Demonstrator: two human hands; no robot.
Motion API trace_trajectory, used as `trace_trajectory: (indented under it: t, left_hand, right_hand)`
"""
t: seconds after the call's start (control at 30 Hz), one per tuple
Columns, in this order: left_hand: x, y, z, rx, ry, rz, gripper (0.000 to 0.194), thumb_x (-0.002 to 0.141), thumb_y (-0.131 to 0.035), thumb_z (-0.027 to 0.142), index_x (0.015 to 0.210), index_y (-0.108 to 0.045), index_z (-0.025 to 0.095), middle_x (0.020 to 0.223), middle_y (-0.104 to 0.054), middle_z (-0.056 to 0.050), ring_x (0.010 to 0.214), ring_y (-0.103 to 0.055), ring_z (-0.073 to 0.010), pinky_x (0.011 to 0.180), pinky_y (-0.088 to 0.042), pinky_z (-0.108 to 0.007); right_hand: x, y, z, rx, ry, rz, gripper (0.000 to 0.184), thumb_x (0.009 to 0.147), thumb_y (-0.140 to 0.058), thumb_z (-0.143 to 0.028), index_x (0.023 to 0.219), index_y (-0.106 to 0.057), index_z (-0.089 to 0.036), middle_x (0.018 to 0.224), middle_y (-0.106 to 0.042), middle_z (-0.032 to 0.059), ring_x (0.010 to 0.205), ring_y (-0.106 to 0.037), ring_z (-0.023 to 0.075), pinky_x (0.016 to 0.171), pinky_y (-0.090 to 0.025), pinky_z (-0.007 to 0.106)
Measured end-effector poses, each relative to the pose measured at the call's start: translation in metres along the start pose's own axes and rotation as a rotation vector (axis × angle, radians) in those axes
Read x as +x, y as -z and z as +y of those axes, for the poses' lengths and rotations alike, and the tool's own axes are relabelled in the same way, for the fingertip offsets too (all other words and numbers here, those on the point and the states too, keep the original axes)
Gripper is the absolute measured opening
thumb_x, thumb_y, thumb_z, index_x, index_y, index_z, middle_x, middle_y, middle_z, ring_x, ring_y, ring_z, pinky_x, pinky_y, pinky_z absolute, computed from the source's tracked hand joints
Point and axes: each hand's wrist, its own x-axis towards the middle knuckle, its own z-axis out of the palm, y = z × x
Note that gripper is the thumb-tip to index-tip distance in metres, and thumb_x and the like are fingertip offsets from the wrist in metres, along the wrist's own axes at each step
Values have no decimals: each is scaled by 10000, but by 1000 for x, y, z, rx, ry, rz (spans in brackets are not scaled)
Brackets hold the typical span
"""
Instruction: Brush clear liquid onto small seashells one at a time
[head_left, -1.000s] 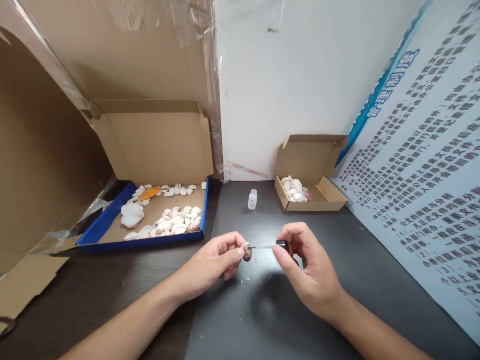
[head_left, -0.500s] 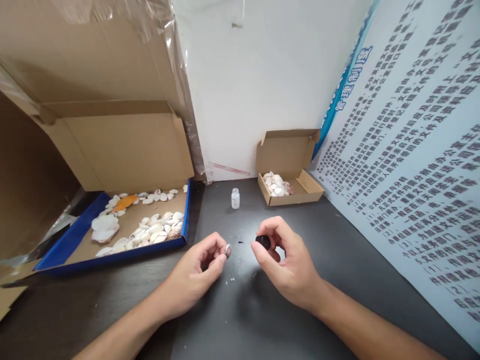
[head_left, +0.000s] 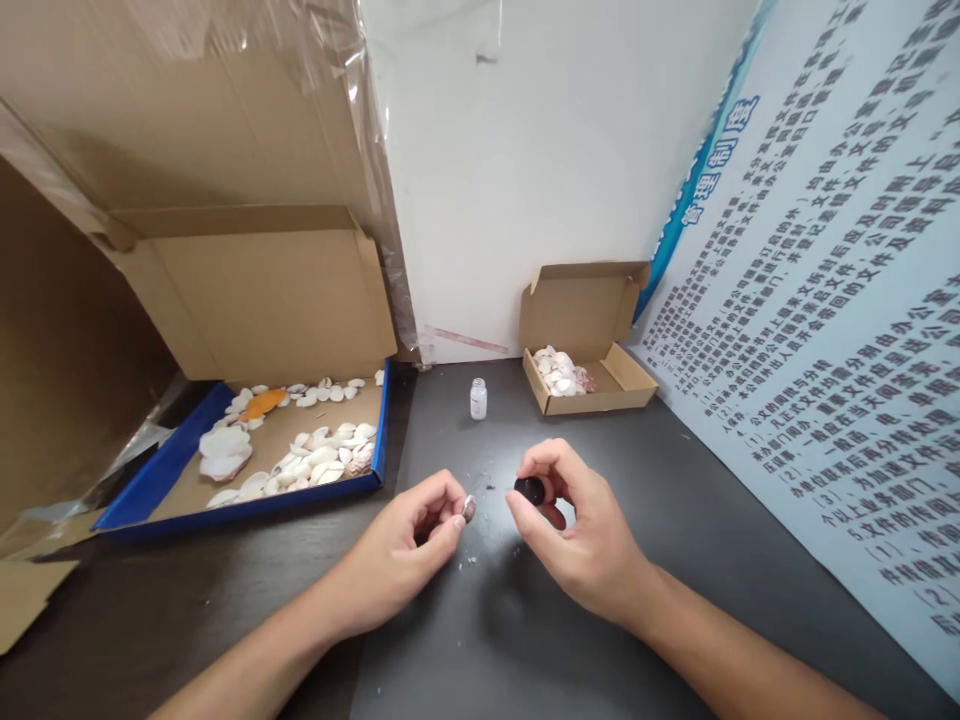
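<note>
Between the thumb and fingertips of my left hand (head_left: 420, 530) is a small brownish shell (head_left: 469, 509) with a whitish edge. My right hand (head_left: 581, 525) pinches a round black cap (head_left: 531, 490), its underside hidden by the fingers. A short gap separates the two hands above the dark table. Beyond them a small white bottle (head_left: 478, 402) stands upright with its neck uncovered. White crumbs (head_left: 468, 561) lie on the tabletop below and between the hands.
At left lies an opened blue-edged cardboard box (head_left: 247, 515) with white shells and an orange piece inside. A smaller open cardboard box (head_left: 600, 404) with shells stands back right. A white wall (head_left: 570, 150) closes the back, and a printed sheet (head_left: 825, 350) lines the right.
The view has shifted slightly, so the scene sits a little further right. Both hands keep the same grips, with hardly any movement between them.
</note>
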Motion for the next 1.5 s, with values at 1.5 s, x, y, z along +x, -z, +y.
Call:
trace_trajectory:
  t: [1.5]
  left_hand:
    - [-1,1,-1,-18,20,-28,324,936,-441,465,862,-502,155,785,-502,-2,742,-428,-105,701,-339,-227]
  right_hand:
    - [-2,2,-2,-50,16,-10,67,864,-557,-194,903,-509,-220,690,-411,-44,540,-411,117,478,-375,229]
